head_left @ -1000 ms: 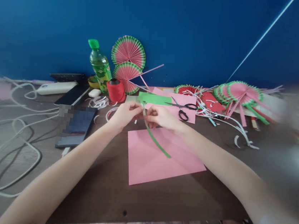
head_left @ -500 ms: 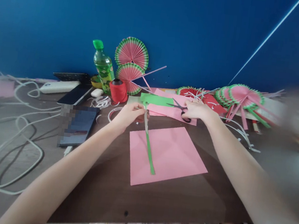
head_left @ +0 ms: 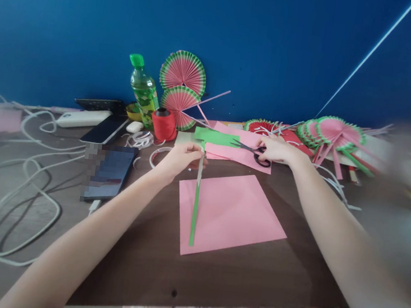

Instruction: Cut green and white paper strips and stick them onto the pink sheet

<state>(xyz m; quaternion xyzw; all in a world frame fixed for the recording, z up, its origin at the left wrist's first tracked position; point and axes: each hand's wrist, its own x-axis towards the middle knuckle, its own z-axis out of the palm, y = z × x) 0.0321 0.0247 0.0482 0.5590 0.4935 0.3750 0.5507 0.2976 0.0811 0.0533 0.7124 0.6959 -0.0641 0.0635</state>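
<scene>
My left hand pinches the upper part of a narrow green paper strip. The strip hangs straight down in front of a pink paper sheet lying on the table. Farther right, my right hand has its fingers at the black handles of a pair of scissors. Their blades point left over a green paper piece, which lies on other pink sheets. Part of the scissors' handles is covered by my fingers.
Behind stand a green-capped bottle, a red thread spool and round pleated paper fans. More fans are stacked at right. A phone and a looped white cable lie at left. The blue wall bounds the back.
The green strip's lower end has swung left and now hangs nearly vertical. The scissors have turned and their blades have come together, with my right hand slightly farther right.
</scene>
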